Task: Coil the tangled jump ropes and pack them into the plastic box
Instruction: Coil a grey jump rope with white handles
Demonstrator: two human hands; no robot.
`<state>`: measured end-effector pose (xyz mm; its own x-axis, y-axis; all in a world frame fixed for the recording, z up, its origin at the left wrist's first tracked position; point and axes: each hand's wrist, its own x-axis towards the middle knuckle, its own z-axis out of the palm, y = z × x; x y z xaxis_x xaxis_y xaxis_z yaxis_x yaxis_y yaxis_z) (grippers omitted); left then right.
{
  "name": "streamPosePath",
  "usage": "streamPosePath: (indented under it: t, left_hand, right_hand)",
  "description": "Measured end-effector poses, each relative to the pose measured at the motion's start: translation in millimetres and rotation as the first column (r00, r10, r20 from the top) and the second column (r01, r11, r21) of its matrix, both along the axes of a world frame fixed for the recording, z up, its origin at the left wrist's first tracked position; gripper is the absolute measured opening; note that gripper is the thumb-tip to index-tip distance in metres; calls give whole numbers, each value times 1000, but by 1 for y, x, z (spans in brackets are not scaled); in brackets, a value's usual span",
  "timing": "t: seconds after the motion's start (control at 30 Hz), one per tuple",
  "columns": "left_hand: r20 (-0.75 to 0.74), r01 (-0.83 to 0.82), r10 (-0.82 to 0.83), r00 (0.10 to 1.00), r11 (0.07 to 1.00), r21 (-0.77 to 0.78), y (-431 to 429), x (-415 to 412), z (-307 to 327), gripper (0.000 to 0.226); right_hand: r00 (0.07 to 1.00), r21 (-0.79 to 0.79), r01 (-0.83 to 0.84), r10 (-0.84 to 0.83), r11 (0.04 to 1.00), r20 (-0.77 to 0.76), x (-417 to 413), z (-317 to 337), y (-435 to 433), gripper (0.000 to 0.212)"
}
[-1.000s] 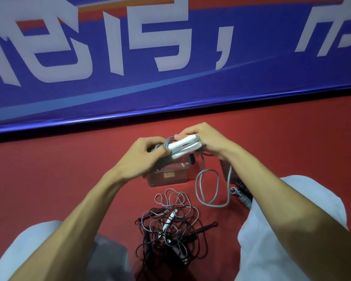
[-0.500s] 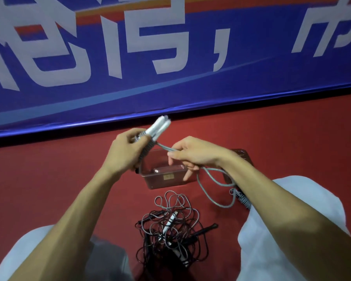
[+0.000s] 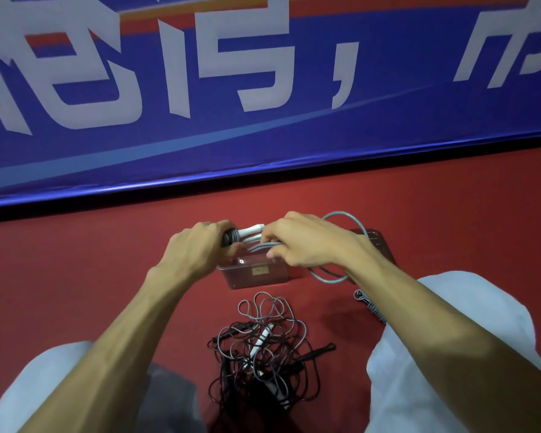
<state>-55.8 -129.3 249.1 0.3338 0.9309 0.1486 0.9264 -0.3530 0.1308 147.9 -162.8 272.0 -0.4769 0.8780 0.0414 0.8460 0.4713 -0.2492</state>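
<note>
My left hand (image 3: 200, 245) grips the two white handles (image 3: 253, 230) of a grey jump rope, held level above the clear plastic box (image 3: 256, 273). My right hand (image 3: 306, 242) is closed on the grey cord (image 3: 345, 215) right beside the handles, and a loop of it arcs up over my wrist and hangs down to the right. A tangle of grey and black jump ropes (image 3: 263, 351) with a white handle lies on the red floor in front of the box.
The box lid (image 3: 375, 242) lies on the floor behind my right wrist. Another coiled grey rope piece (image 3: 369, 306) rests by my right knee. A blue banner wall (image 3: 263, 104) stands close behind the box. My knees flank the tangle.
The handles have tipped from pointing up to lying level. My right hand has moved up and left along the cord to the handles, throwing a loop over the wrist.
</note>
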Motion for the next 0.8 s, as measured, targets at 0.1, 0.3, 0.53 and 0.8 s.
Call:
streamPosePath:
  t: [0.1,0.3,0.53,0.8]
  left_hand:
    - [-57,102,-106,993,992,-69,0,-1,1,38]
    - [-51,198,-210,976,964,-178,-4,3,4,36]
    - [97,310,-296,950,923,-226,-8,2,6,35]
    - [427,389,-262,866,888,-245,-16,9,11,51]
  right_hand:
    - [998,178,-52,59,983,-35,2,-1,1,14]
    - [980,345,-105,155,933,-121,-1,-11,3,16]
    - [901,376,285,-113,882,-419,1,-18,10,40]
    - [782,122,472,-350,873,-516,7,-26,20,60]
